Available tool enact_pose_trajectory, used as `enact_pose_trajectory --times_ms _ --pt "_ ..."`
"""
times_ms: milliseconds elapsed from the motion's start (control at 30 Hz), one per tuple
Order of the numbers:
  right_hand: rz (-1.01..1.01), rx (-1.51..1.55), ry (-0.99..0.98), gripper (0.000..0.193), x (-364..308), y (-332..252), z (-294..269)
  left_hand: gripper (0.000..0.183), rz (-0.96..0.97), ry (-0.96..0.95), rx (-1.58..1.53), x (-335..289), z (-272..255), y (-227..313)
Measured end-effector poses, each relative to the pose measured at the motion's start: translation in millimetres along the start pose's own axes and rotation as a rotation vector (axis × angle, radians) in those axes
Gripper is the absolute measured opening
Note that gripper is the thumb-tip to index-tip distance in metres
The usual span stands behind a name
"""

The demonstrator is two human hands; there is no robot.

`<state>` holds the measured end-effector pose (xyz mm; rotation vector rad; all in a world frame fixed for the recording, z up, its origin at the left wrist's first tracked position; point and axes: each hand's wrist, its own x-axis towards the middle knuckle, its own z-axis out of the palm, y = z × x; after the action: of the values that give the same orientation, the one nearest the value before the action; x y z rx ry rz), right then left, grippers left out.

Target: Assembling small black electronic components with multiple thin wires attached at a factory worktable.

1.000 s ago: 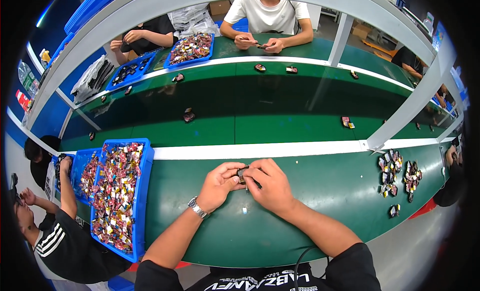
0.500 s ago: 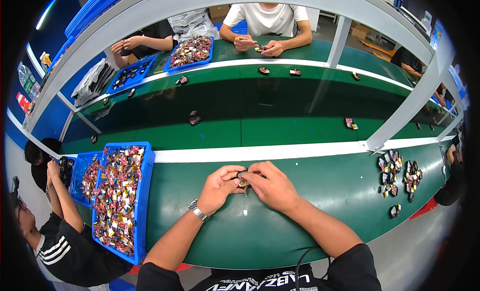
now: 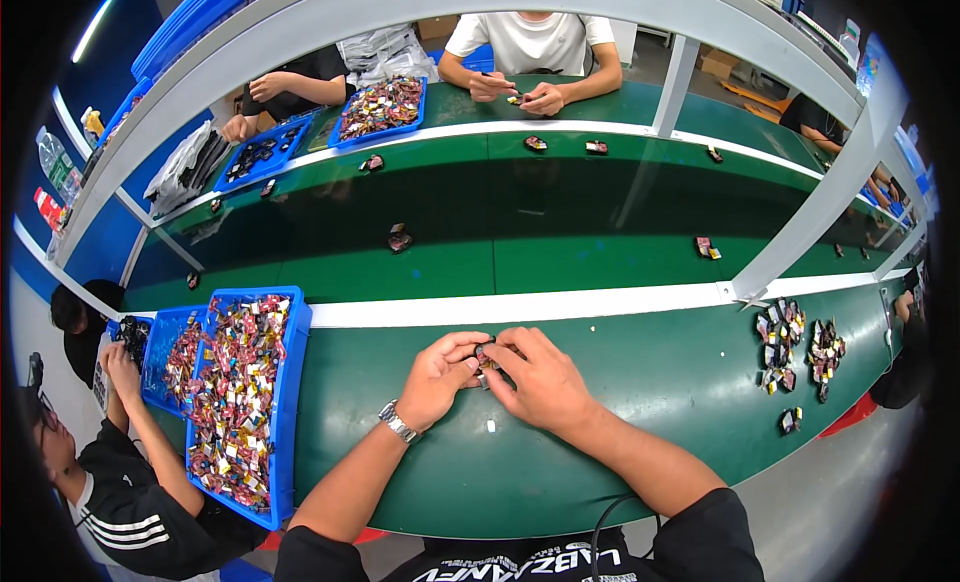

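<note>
Above the green tabletop, both of my hands meet around one small dark part with reddish and yellowish patches (image 3: pixel 487 361). My left hand (image 3: pixel 436 378), with a metal watch at the wrist, pinches it from the left between thumb and fingers. From the right, my right hand (image 3: pixel 548 384) closes its fingertips over it, hiding much of its shape. A small silvery end (image 3: pixel 483 381) pokes out below the fingers. Beneath them a little white scrap (image 3: pixel 491 425) lies on the table.
A blue tray (image 3: pixel 296 382) heaped with small reddish parts stands to my left. Clusters of black-wrapped parts (image 3: pixel 778 347) lie at right. Beyond the white rail (image 3: pixel 520 307), a green conveyor (image 3: pixel 570 262) carries scattered parts. Grey frame posts (image 3: pixel 800 222) rise there. Co-workers sit opposite and at left.
The parts on the conveyor have shifted slightly right. My right fingers have shifted a little on the dark part, while my left hand stays nearly still. The left co-worker's hands have moved.
</note>
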<state>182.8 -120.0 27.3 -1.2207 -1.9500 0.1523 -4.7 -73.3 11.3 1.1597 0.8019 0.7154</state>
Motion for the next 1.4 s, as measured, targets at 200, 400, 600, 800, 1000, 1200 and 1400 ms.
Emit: enact_pose_trajectory --times_ms 200,400,600,800,1000,1200,1400 --pt "0.005 -0.087 -0.003 0.023 -2.8 2.0 5.8 0.034 0.028 -0.032 0.001 1.7 1.6 -1.4" --pt "-0.076 -0.135 0.034 0.022 -3.1 2.0 6.7 0.034 0.027 -0.031 -0.029 0.8 3.0 0.5" --pt "-0.074 -0.182 0.015 0.024 -5.0 2.7 6.0 0.033 0.023 -0.034 -0.02 0.7 5.0 1.9" --pt "-0.081 -0.157 0.075 0.025 -5.1 1.4 8.0 0.032 0.022 -0.026 -0.005 0.2 3.5 1.5" --pt "-0.075 -0.186 0.09 0.024 -4.9 -1.2 9.7 0.032 0.015 -0.016 -0.018 -0.1 4.0 2.0" --pt "-0.071 -0.209 0.068 0.027 -5.8 0.0 9.4 0.027 0.029 0.033 0.009 1.8 10.9 1.1" --pt "0.289 0.425 0.053 0.025 1.2 1.8 2.0 0.024 0.116 0.157 0.011 2.3 14.3 -7.9"
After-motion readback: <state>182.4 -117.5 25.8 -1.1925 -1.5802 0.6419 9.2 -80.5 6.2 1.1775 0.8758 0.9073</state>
